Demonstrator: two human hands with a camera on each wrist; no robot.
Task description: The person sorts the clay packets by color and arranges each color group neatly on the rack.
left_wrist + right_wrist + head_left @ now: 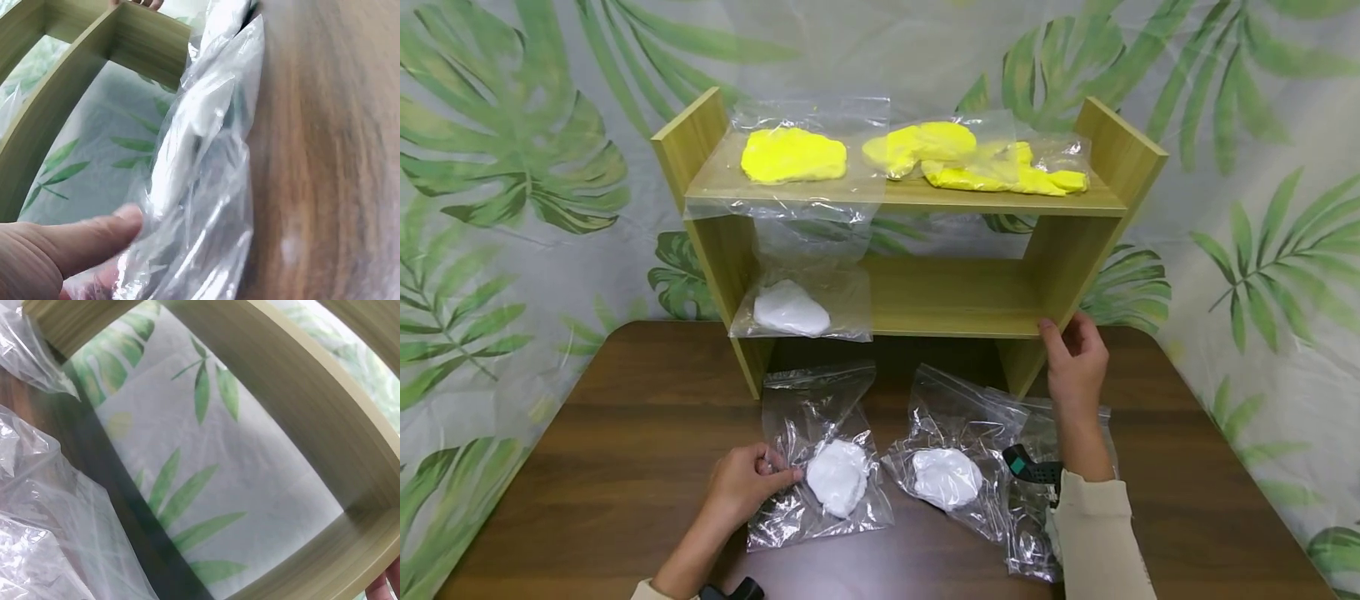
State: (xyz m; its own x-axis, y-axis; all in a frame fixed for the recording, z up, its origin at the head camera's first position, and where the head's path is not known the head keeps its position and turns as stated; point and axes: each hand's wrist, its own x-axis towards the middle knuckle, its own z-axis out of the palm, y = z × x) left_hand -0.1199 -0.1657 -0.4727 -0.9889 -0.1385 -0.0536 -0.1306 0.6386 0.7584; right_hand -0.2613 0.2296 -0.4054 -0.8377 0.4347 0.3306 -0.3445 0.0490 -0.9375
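My left hand pinches the left edge of a clear zip bag lying on the table with a flattened white lump in it. In the left wrist view, the thumb lies over the crinkled plastic. At the right, my right hand grips the side panel of a small wooden shelf, thumb on the front edge and fingers behind. Only a few fingertips show in the right wrist view. A second bagged white lump lies between the hands.
Bagged yellow lumps lie along the shelf's top board. A bagged white lump sits on the middle board's left end. Another clear bag lies partly under my right forearm. A leaf-print cloth hangs behind the brown table.
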